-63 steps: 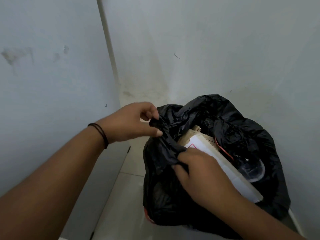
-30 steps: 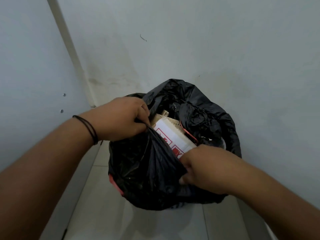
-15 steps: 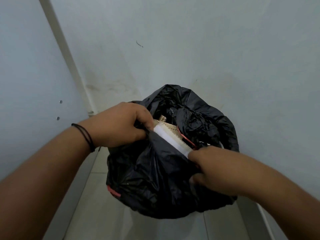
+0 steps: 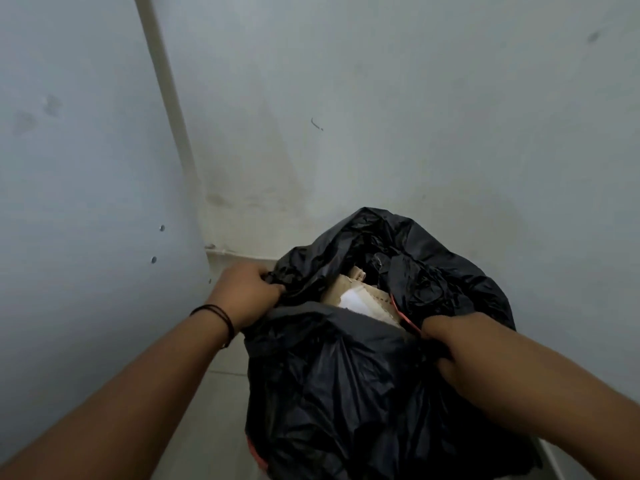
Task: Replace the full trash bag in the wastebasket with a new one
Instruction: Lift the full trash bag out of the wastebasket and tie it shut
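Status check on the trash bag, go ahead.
Left hand and right hand both gripping the black plastic trash bag rim. Bag open, cardboard poking out. Nothing blocking.

Trash bag (image 4: pixel 346 382): black crinkled glossy plastic; cardboard (image 4: pixel 349 285) inside, matt brown.

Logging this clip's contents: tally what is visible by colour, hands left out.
Black: 2, the trash bag and the wristband on the left wrist
Brown: 1, the cardboard inside the bag
White: 1, the paper on the cardboard
Red: 1, the strip at the bag's mouth
Total: 5
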